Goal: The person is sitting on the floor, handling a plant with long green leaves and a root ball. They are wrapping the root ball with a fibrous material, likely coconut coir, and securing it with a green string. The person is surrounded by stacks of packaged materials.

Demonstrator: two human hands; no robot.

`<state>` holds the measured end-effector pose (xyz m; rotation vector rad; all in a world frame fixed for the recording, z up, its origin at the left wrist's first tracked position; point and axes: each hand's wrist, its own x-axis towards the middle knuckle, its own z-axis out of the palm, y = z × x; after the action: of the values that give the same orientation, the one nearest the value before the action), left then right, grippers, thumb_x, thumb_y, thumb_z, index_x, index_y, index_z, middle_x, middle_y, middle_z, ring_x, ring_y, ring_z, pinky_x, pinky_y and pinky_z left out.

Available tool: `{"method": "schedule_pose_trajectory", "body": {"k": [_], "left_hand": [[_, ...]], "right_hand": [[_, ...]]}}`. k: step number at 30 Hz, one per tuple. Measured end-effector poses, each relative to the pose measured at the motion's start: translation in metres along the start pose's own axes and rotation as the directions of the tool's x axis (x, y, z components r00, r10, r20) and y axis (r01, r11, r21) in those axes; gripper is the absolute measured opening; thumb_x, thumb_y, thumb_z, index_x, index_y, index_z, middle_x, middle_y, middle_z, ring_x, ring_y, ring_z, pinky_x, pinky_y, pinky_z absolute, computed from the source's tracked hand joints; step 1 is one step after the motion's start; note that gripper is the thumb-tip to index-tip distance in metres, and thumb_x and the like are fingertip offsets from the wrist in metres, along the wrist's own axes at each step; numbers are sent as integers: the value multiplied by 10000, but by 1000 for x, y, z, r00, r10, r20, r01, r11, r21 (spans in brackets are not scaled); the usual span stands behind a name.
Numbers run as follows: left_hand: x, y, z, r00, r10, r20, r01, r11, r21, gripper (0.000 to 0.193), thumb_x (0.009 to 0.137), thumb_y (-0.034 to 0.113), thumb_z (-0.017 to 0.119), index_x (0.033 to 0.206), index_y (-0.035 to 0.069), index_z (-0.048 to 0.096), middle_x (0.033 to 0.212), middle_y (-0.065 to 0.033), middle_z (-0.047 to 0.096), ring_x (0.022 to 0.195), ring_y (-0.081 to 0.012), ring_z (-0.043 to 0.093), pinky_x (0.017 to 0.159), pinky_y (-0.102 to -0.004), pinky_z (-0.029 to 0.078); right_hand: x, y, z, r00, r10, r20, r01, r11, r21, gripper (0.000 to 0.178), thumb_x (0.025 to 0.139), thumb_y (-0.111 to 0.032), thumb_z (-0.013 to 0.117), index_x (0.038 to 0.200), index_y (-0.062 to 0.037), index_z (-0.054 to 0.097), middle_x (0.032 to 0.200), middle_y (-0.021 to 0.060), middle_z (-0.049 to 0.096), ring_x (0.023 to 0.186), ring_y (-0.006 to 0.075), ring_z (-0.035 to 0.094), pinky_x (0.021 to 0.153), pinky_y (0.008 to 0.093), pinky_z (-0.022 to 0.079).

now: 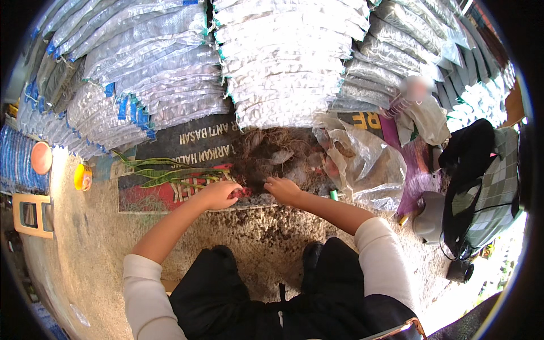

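Observation:
My left hand (220,195) is closed at the front edge of a dark printed banner (195,139) on the ground. Small red stuff (242,193) shows beside its fingertips; whether they grip it I cannot make out. Just to the right, my right hand (283,190) has its fingers pinched together over dark crumbly matter, and what they hold is too small to name. Long green snake plant leaves (164,173) lie on the banner left of my left hand. Beyond both hands spreads a brown heap of fibrous roots (269,144).
Tall stacks of filled clear sacks (289,68) line the back. A crumpled plastic bag (368,164) and small green object (334,195) lie rightward. Another person (422,116) sits beyond, near a dark backpack (481,187). Leftward are a yellow tub (83,177) and plastic stool (34,215).

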<state>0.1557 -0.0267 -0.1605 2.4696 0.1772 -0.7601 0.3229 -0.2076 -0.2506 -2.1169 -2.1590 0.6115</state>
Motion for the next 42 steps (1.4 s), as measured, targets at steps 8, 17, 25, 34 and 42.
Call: {"method": "schedule_pose_trajectory", "body": {"k": [8,17,25,34,42], "left_hand": [[7,29,13,988,-103,-117,42,900,-434,630,841,421,539,1294,21,360,1241,-166,452,1125,-299,469,930,-443,398],[20,56,-4,979,-190,-71,57,591,-804,713,796,361,644,1293,-44,334,1261,-214,415,1077,-279,519,834,-374,516],[18,55,-9,935,-353,-43,102,382,-919,770,765,279,694,1316,-61,276,1308,-261,333,1121,-319,483,829,-369,527],[13,49,-13,894,-449,0,102,202,-974,778,797,176,654,1333,-83,154,1371,-259,189,1202,-333,390,895,-401,510],[20,28,-3,835,-546,-66,81,241,-967,658,814,149,635,1307,-68,256,1300,-222,342,1136,-300,463,854,-388,528]], "right_hand": [[-29,6,-37,938,337,-79,-219,753,620,306,766,-160,657,985,43,588,808,172,641,731,255,640,638,353,513],[-40,-6,-84,900,436,2,-175,358,917,477,783,-234,684,1047,131,525,886,192,610,610,168,632,486,280,501],[-44,-2,-107,863,482,155,-146,-57,988,708,753,-205,710,1213,179,332,1108,265,509,810,265,635,599,303,580],[-37,56,-56,754,632,180,-36,-233,972,450,798,-133,654,1140,80,452,1002,141,582,843,215,614,636,325,556],[-21,62,-76,760,647,63,83,-192,978,629,788,-306,667,1227,66,414,1072,154,564,918,174,573,754,311,492]]}}
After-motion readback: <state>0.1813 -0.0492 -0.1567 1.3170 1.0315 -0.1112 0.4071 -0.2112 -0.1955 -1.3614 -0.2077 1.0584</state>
